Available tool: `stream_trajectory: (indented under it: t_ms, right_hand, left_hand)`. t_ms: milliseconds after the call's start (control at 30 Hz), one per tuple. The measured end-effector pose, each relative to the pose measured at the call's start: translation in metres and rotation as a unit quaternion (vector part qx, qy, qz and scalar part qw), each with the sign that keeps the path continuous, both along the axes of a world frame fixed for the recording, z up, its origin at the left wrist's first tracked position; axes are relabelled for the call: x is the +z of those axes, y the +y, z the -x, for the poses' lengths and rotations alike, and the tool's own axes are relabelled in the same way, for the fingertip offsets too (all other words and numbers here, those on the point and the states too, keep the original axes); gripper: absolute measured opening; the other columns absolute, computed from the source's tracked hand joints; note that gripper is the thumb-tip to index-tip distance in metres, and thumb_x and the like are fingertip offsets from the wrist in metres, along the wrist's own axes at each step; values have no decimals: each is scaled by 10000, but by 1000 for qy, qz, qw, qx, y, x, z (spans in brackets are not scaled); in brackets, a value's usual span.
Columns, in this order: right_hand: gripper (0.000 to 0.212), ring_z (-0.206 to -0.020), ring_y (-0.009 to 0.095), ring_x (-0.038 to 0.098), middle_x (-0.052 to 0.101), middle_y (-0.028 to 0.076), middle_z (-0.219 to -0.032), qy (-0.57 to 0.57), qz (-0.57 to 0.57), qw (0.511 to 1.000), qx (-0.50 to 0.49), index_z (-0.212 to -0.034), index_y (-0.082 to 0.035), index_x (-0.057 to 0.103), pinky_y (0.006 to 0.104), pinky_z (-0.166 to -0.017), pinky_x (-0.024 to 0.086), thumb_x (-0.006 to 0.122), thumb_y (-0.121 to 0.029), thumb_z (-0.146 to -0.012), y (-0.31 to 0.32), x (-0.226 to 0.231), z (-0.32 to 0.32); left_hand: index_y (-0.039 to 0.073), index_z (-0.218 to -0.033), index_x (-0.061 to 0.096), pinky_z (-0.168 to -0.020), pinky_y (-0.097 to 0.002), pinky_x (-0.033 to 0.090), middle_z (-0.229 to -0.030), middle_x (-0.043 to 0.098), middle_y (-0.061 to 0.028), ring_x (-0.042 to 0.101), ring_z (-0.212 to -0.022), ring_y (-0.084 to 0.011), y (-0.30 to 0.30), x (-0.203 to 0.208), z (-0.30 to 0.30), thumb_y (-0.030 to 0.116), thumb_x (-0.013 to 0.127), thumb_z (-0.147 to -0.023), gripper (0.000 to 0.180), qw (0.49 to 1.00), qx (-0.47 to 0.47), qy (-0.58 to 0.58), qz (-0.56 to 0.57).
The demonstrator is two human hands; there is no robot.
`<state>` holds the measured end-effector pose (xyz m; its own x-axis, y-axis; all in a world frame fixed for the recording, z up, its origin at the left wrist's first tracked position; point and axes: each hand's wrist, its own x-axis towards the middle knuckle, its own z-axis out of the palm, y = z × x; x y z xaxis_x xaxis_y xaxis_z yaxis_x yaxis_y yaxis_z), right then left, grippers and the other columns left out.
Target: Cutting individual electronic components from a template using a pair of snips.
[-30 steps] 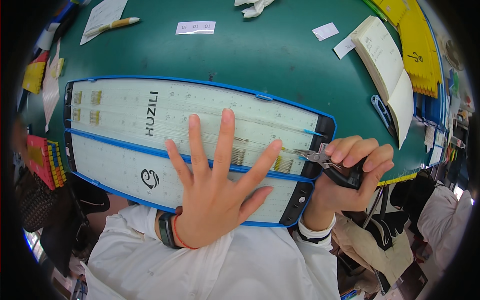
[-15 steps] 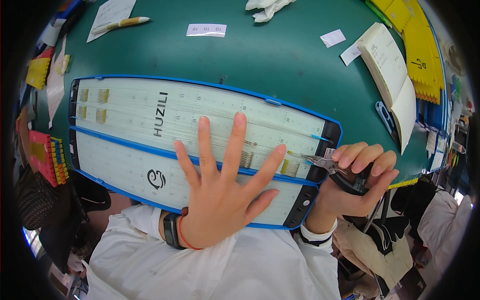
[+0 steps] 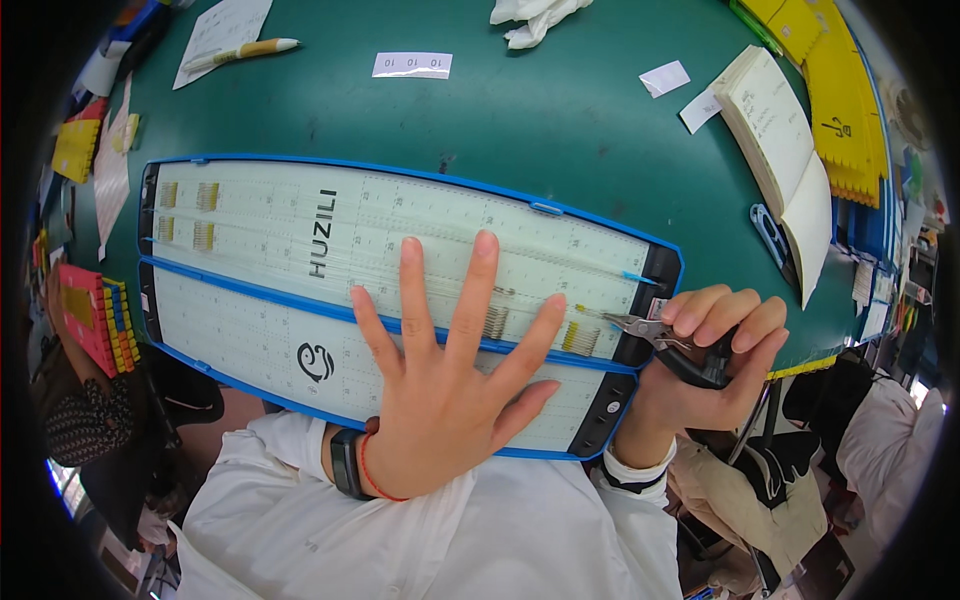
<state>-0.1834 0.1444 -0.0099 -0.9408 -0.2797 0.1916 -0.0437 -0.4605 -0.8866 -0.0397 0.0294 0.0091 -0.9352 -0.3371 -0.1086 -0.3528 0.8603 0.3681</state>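
A long, flat rig case (image 3: 240,315) lies unfolded in front of me, with a blue frame and two white ruled panels. Thin clear lines run lengthwise over its far panel. My left hand (image 3: 435,400) rests palm down across both panels with its fingers spread. Wrapped in my right hand (image 3: 715,365) are small metal pliers (image 3: 690,367) with dark handles. Their jaws sit over the right end of the far panel, beside a row of small gold coils (image 3: 580,338). More gold coils (image 3: 206,195) are at the left end. What the jaw tips touch is too small to tell.
The green table (image 3: 560,120) holds a white label strip (image 3: 411,65), a pen (image 3: 243,54) on paper and crumpled tissue (image 3: 535,20). An open notebook (image 3: 765,130), blue snips (image 3: 770,237) and yellow cards (image 3: 850,120) lie at right. Red-and-yellow boxes (image 3: 85,310) stand left, near another person's arm.
The case's left end has shifted slightly toward me. My left hand has moved a little with it, and the right hand and pliers have shifted slightly. At the left, the other person's arm has moved.
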Motion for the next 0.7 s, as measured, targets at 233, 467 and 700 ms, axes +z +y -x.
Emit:
stream_trajectory:
  t_ms: [233,467,700]
  right_hand:
    - [323,-561,225,520,435,70,-658,-27,48,998,-40,-820,-110,351,352,-551,476,220,-317,-1028,-2,-1,-1]
    - [247,-842,246,580,452,69,-836,69,-66,994,-43,-957,-76,401,397,-804,492,446,-317,-985,5,16,1]
    - [413,-1033,306,578,481,112,-947,111,-100,983,103,-947,-96,304,426,-947,428,702,-134,-845,-27,28,-19]
  left_hand:
    - [246,-1313,525,-1014,-716,-11,-1492,269,-232,199,-1375,-471,-5,-3,-8,393,701,-755,603,999,-9,30,-38]
    - [103,-1310,482,-1044,-686,96,-1457,368,-150,297,-1367,-376,-35,5,-24,334,684,-799,596,994,2,60,-88]
    - [61,-1180,515,-1046,-684,117,-1434,407,-132,334,-1355,-355,-39,1,-31,265,688,-802,464,992,3,87,-96]
